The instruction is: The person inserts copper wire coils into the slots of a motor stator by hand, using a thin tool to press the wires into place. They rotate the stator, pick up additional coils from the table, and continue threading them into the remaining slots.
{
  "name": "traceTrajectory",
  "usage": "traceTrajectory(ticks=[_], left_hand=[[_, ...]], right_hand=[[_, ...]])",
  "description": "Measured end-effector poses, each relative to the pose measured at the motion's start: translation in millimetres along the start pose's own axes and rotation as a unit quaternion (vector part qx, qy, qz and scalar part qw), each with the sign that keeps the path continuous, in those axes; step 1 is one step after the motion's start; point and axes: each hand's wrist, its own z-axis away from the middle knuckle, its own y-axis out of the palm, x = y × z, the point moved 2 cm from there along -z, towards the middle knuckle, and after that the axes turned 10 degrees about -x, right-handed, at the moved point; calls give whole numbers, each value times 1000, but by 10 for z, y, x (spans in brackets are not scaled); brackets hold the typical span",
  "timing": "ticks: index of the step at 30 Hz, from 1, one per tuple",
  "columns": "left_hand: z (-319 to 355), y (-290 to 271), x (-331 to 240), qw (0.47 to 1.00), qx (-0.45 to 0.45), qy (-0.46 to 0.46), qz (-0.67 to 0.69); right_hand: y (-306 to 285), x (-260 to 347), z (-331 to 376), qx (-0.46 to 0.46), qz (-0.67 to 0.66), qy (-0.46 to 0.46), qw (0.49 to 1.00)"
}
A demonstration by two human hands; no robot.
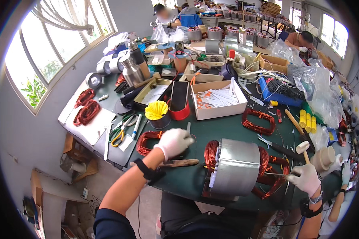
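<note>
In front of me a silver stator core (237,165) lies on its side, with red copper windings (211,155) bulging from both ends. My right hand (306,180), in a white glove, is closed around a thin metal rod (273,173) whose tip points at the right-end winding. My left hand (174,142), also gloved, hovers left of the stator with its fingers curled together; what they hold, if anything, I cannot make out. A copper coil (144,144) and a wooden stick (181,162) lie beside that hand. A white-headed mallet (302,147) is just beyond my right hand.
A white box of paper strips (219,97), a red holder with a phone (179,97) and a cup of yellow slips (156,110) stand behind. Pliers (119,133) lie left. Another coil (259,122) and a hammer (299,125) are at right. Other people work farther off.
</note>
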Motion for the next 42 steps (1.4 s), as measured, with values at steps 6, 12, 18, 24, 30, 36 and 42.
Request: traceTrajectory(ticks=[6,12,18,24,30,36,42], left_hand=[[-350,365,12,977,73,-46,-194],[-405,355,111,995,-9,-54,-88],[-80,-96,161,775,-50,-233,585],[758,-51,-10,984,25,56,167],[768,103,-17,959,-50,249,123],[609,76,8,950,-9,297,97],[585,125,-338,948,19,310,61]], right_hand=[[73,-687,457,-45,-232,174,956],[70,-350,497,-126,-273,112,947],[50,460,164,-262,-310,50,912],[137,1114,-221,-275,-257,24,926],[385,1523,-754,-312,-254,-32,915],[526,1508,-914,-242,-276,24,930],[519,1507,-909,-246,-273,39,929]])
